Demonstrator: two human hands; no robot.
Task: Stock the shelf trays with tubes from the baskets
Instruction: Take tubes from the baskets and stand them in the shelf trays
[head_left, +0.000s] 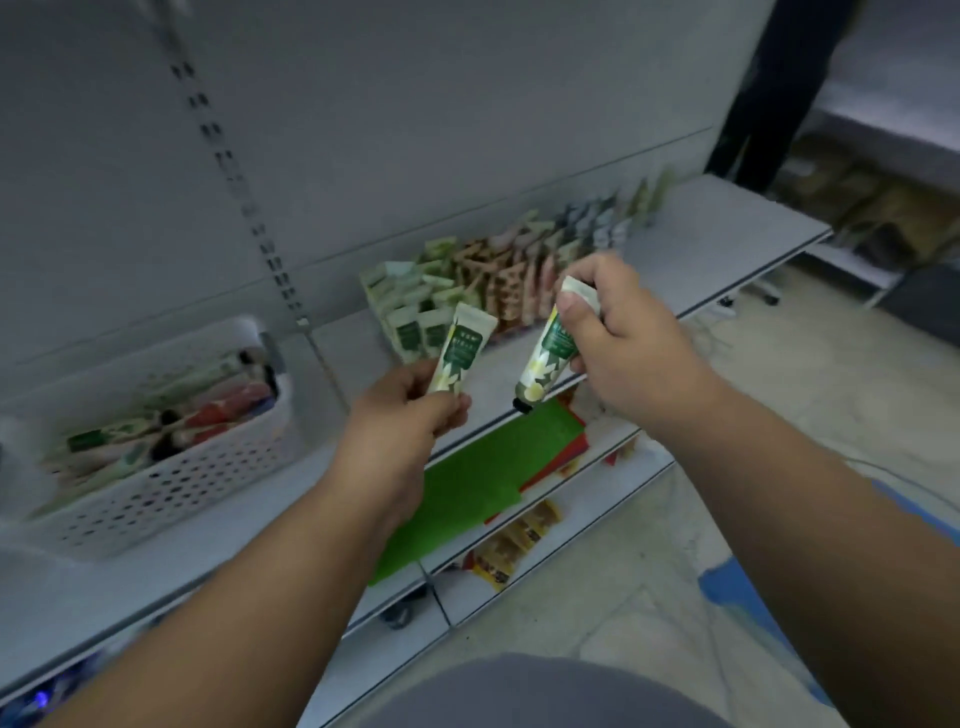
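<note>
Where fingers curl, left tube's (460, 355) cap hidden.

A shop: slotted gondola shelving (727, 218) bearing rows of tubes (498, 275) and a stock basket (171, 483)

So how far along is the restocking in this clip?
Partly done. Rows of tubes already stand in the trays on the shelf, green ones nearest, then orange and grey. In hand: the left hand holds one green-label tube crimp end up, and the right hand holds another cap down. Left: the white basket still holds many tubes.
</note>
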